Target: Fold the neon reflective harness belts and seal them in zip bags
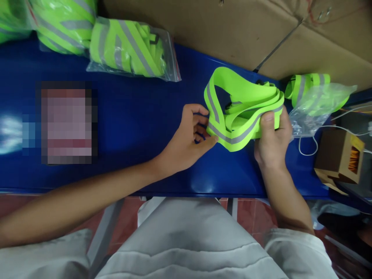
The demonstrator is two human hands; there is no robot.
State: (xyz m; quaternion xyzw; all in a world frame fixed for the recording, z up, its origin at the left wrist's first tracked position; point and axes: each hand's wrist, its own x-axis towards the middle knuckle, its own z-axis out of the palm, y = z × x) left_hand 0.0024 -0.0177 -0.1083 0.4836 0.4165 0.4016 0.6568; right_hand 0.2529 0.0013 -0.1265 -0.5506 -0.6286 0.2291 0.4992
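Pixelating makes one rectangle (68, 126) unreadable; the right hand (273, 141) holds a striped strap (242, 133).

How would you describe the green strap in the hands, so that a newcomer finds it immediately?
Start at the blue table and go right of the picture's centre. There the right hand grips a looped, neon-green strap while the left hand touches its loop. Unlike the other green bundles, it is held.

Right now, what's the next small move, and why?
Probably fold the open loop of the band toward the right hand: the left hand is at the loop, and the right grips the gathered layers.
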